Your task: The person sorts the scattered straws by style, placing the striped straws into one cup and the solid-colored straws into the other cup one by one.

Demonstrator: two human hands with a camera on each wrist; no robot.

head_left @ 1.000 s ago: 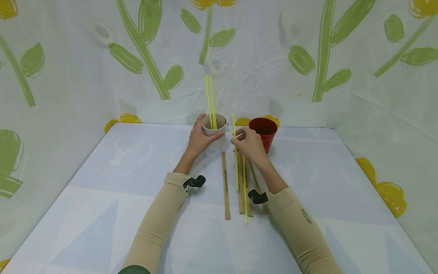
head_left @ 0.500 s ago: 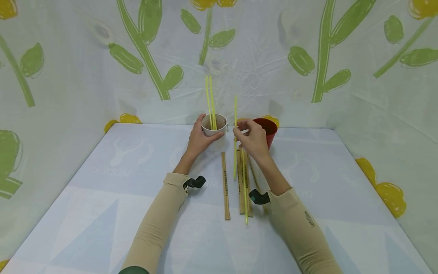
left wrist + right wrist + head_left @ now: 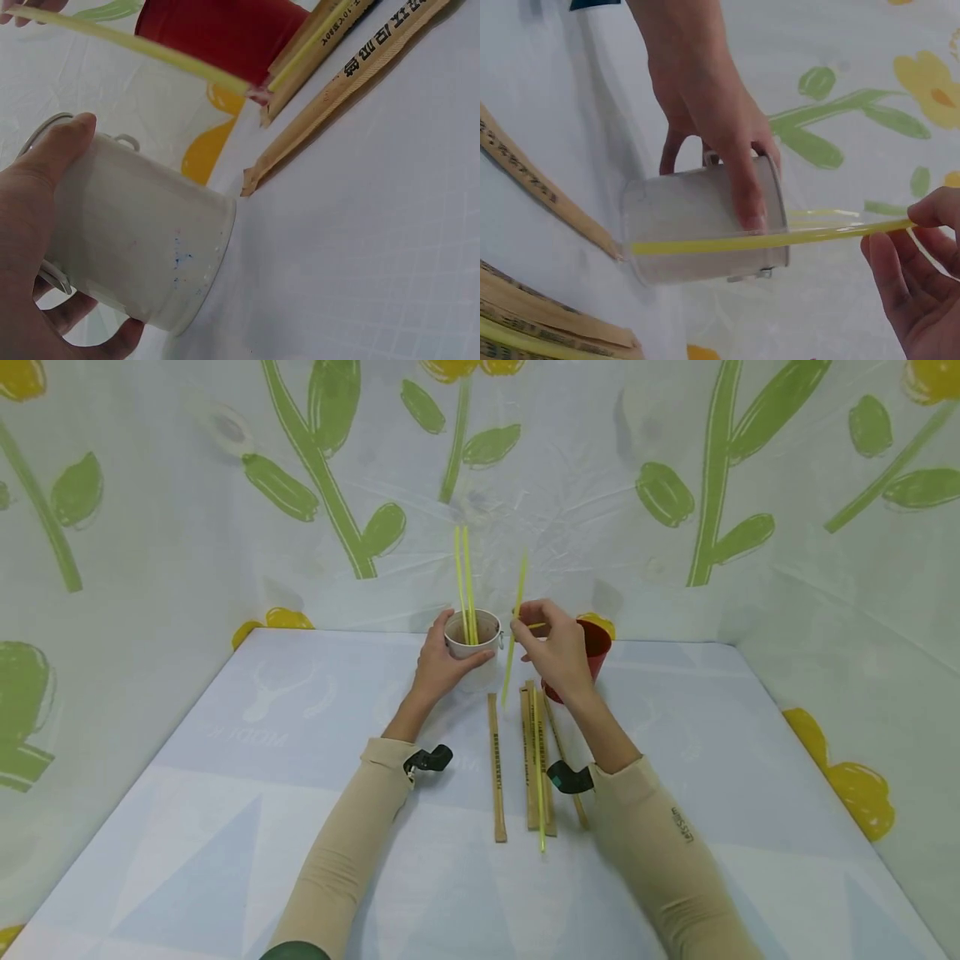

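My left hand (image 3: 438,664) grips a small white metal pail (image 3: 142,225) by its side, thumb and fingers wrapped around the wall near the rim. A few yellow drinking straws (image 3: 468,581) stand upright in this pail and lean slightly left. To its right, my right hand (image 3: 555,643) pinches another yellow straw (image 3: 705,245) between thumb and fingertips. That straw is held nearly upright, its lower end hanging above the table. In the right wrist view it crosses in front of the white pail. Behind the right hand stands a red pail (image 3: 597,647), partly hidden by it.
Several brown paper-wrapped straws (image 3: 531,760) lie side by side below the right hand, with a loose yellow straw (image 3: 541,810) on top. One wrapped straw (image 3: 497,768) lies apart to their left. A flower-patterned sheet (image 3: 562,485) rises behind the table's back edge.
My right hand has raised the pinched straw off the table area and moved slightly right; the straw now tilts, top to the right. My left hand stays on the white pail.
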